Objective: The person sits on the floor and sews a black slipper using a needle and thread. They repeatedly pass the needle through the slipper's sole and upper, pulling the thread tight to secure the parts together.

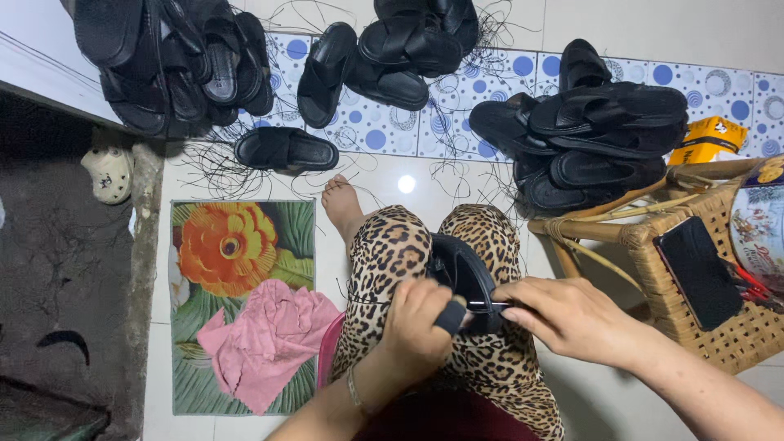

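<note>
- Left hand [418, 320]: clenched around the heel end of a black sandal [464, 276], gripping it from the left side.
- Black sandal: held on edge over the lap, between the knees of the leopard-print trousers [384, 261]; the strap faces away from the camera.
- Right hand [572, 317]: fingers pinched on a thin dark tool [488, 306], kind not discernible, whose tip touches the sandal near the left hand.
- Bare foot [341, 206]: rests on the white tiled floor [408, 184], just beside a floral mat [237, 245].
- Pink cloth [265, 339]: lies crumpled on the lower part of the floral mat.
- Black sandals, upper left [175, 61]: piled together; loose dark threads are scattered around them on the floor.
- Black sandals, right [600, 131]: stacked in a heap next to a wicker stool [719, 335].
- Wicker stool: carries a flat black item [698, 271], probably a phone.
- Yellow box [706, 140]: sits behind the stool, near the right-hand heap.
</note>
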